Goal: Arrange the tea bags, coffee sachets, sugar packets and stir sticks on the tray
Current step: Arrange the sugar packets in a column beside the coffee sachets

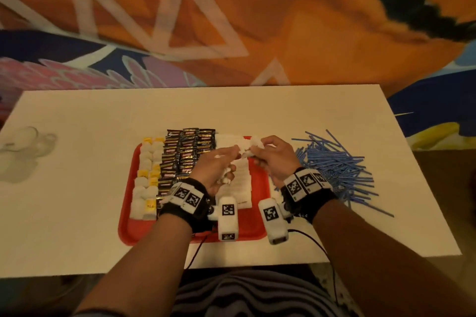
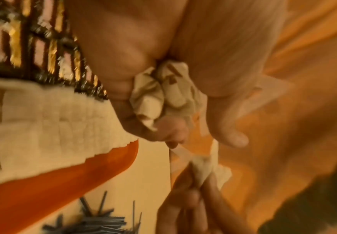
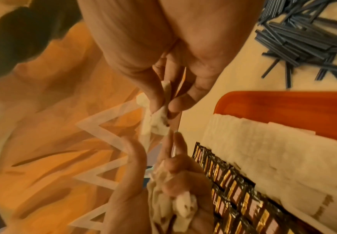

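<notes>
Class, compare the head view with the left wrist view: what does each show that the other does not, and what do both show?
Only the head view shows the tea bags in the left column of the red tray, both wristbands, and the whole white table. Only the left wrist view shows, close up, the crumpled sugar packets bunched in the left hand. Both show the dark coffee sachets, the rows of white sugar packets on the tray, the blue stir sticks lying on the table off the tray, and the right hand pinching a packet.
</notes>
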Available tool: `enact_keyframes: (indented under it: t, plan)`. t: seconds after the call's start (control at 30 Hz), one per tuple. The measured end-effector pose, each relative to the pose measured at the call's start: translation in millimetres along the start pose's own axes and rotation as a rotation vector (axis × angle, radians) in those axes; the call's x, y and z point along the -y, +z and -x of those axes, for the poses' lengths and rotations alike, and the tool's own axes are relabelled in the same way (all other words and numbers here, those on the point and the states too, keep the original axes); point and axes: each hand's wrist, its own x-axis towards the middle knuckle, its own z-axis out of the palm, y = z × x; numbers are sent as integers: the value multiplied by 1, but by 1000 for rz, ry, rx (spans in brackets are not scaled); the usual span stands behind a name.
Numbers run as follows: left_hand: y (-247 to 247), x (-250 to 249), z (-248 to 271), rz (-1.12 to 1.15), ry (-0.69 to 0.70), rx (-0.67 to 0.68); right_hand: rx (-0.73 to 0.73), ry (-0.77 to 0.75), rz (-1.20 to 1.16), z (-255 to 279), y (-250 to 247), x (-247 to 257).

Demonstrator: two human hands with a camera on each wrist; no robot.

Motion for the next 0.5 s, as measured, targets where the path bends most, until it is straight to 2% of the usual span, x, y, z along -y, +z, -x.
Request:
enact_keyframes:
  t: [0.1, 0.23, 0.43, 0.5]
  plan:
    - [-13, 0, 5, -120, 120, -54, 43, 48, -17, 9, 25, -7]
    - [-34, -3, 6, -130, 173, -90, 25, 115, 13, 13, 43, -17]
    - [-50, 0, 12, -160, 154, -72, -120, -102, 119, 16, 53, -28]
    - [-52, 2, 13, -134, 134, -85, -155, -107, 83, 16, 54, -31]
